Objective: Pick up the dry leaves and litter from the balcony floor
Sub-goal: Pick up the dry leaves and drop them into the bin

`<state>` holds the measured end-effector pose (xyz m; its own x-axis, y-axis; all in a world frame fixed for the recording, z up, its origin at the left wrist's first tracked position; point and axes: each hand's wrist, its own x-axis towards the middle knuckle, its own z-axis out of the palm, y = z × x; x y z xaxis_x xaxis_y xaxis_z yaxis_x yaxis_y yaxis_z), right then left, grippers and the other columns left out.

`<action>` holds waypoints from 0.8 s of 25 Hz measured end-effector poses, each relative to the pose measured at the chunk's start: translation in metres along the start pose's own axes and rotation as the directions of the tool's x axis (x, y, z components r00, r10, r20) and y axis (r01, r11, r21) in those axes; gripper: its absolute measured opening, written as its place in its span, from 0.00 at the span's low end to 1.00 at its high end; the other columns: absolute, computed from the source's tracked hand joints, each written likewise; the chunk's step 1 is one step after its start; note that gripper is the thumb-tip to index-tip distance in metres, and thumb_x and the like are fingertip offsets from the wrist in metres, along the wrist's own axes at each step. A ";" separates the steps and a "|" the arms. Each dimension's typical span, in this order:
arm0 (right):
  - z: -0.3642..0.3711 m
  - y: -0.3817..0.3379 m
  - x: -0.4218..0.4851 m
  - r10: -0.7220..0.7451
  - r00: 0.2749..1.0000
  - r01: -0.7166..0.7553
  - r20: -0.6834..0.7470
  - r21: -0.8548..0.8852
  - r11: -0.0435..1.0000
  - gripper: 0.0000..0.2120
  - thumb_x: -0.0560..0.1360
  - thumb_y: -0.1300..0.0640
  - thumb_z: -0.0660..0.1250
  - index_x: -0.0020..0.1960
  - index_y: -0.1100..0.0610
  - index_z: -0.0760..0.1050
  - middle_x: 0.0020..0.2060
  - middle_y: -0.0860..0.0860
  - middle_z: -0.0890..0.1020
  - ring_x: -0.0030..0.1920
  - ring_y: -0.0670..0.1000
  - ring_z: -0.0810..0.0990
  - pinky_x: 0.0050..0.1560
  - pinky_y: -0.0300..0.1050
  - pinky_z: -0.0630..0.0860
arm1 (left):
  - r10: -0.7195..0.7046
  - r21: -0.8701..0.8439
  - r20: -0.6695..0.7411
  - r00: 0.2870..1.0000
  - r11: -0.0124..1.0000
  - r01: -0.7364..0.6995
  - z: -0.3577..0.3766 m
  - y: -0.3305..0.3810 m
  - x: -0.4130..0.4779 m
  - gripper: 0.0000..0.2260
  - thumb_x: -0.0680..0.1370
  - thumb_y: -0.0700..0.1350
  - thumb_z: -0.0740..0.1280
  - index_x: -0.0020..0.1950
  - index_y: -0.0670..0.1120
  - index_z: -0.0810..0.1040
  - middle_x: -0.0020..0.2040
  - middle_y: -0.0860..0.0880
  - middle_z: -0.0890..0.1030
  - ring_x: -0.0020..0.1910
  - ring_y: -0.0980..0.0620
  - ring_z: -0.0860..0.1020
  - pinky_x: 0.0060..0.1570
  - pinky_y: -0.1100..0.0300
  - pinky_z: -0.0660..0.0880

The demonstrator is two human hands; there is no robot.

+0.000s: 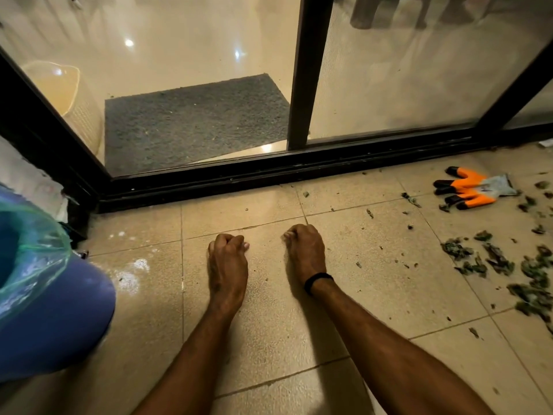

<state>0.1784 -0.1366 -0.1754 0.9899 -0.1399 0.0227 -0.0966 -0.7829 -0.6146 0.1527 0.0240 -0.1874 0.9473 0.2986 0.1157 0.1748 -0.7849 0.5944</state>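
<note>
Clenched and seemingly empty, the left grip point(228, 259) and right grip point(305, 253) rest on the balcony floor point(269, 339). Dry leaves point(508, 265) lie scattered well to the right, near an orange glove point(469, 188). Reaching right and scooping the heap together would likely work best.

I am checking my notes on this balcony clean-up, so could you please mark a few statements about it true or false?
1. The glove is worn on the right hand. False: it lies on the floor tiles.
2. The dry leaves lie to the right of both hands. True.
3. The left hand is spread flat. False: its fingers are curled.
4. A black band circles the right wrist. True.
</note>
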 end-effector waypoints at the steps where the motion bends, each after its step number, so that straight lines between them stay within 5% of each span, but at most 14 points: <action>1: -0.003 0.008 0.002 0.018 0.998 -0.018 -0.057 0.002 1.000 0.05 0.80 0.58 0.63 0.49 0.57 0.77 0.46 0.51 0.78 0.45 0.45 0.74 0.47 0.31 0.70 | 0.026 0.019 -0.013 1.000 0.999 -0.026 0.002 0.000 0.000 0.08 0.78 0.40 0.69 0.57 0.44 0.82 0.50 0.49 0.78 0.50 0.53 0.70 0.44 0.58 0.72; 4: -0.012 0.023 0.012 0.040 0.995 -0.039 -0.086 0.005 0.999 0.06 0.80 0.60 0.63 0.52 0.55 0.78 0.47 0.52 0.81 0.48 0.48 0.78 0.50 0.39 0.76 | 0.032 0.040 -0.039 0.999 0.999 -0.030 0.005 0.002 0.006 0.05 0.80 0.38 0.65 0.52 0.45 0.80 0.48 0.48 0.77 0.48 0.53 0.68 0.42 0.58 0.69; 8: -0.014 0.019 0.021 -0.072 0.996 0.075 0.054 -0.062 0.995 0.08 0.78 0.63 0.64 0.50 0.60 0.82 0.45 0.55 0.78 0.39 0.41 0.75 0.39 0.24 0.67 | -0.030 -0.037 -0.026 0.999 0.999 0.029 0.008 0.015 0.017 0.04 0.81 0.39 0.63 0.53 0.46 0.76 0.48 0.49 0.76 0.47 0.51 0.73 0.42 0.56 0.71; 11: -0.006 0.016 0.018 -0.141 0.986 0.151 0.087 -0.122 0.981 0.09 0.78 0.63 0.62 0.50 0.58 0.82 0.46 0.55 0.77 0.48 0.53 0.74 0.43 0.36 0.67 | 0.032 -0.134 -0.004 0.999 0.990 -0.032 0.010 0.040 0.028 0.06 0.81 0.37 0.63 0.55 0.45 0.76 0.48 0.52 0.77 0.46 0.55 0.75 0.36 0.66 0.66; 14: -0.004 0.014 0.013 -0.146 0.986 0.157 0.080 -0.162 0.974 0.09 0.79 0.64 0.60 0.52 0.57 0.78 0.48 0.54 0.75 0.52 0.53 0.72 0.48 0.43 0.72 | 0.140 -0.183 0.067 0.988 0.975 -0.126 0.020 0.070 0.046 0.14 0.80 0.33 0.62 0.63 0.46 0.75 0.49 0.50 0.79 0.47 0.57 0.76 0.37 0.70 0.68; 17: -0.014 0.019 0.019 -0.004 1.000 0.003 -0.030 -0.052 0.999 0.07 0.78 0.65 0.61 0.49 0.56 0.77 0.47 0.52 0.77 0.48 0.50 0.74 0.48 0.39 0.71 | 0.261 -0.162 0.148 0.954 0.958 -0.237 0.041 0.094 0.066 0.16 0.80 0.32 0.63 0.66 0.44 0.77 0.54 0.45 0.81 0.49 0.53 0.81 0.45 0.56 0.80; 20: -0.035 0.043 0.038 0.236 0.963 -0.220 -0.127 0.129 0.967 0.06 0.79 0.59 0.64 0.47 0.56 0.79 0.45 0.51 0.81 0.46 0.49 0.78 0.45 0.38 0.71 | 0.352 -0.099 0.235 0.906 0.936 -0.338 0.066 0.107 0.084 0.14 0.79 0.34 0.65 0.64 0.41 0.78 0.52 0.41 0.81 0.49 0.46 0.81 0.47 0.50 0.81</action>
<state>0.2083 -0.1970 -0.1733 0.9176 -0.3968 -0.0230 -0.2978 -0.6481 -0.7009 0.2685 -0.0709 -0.1660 0.9829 -0.1336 0.1269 -0.1832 -0.7817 0.5961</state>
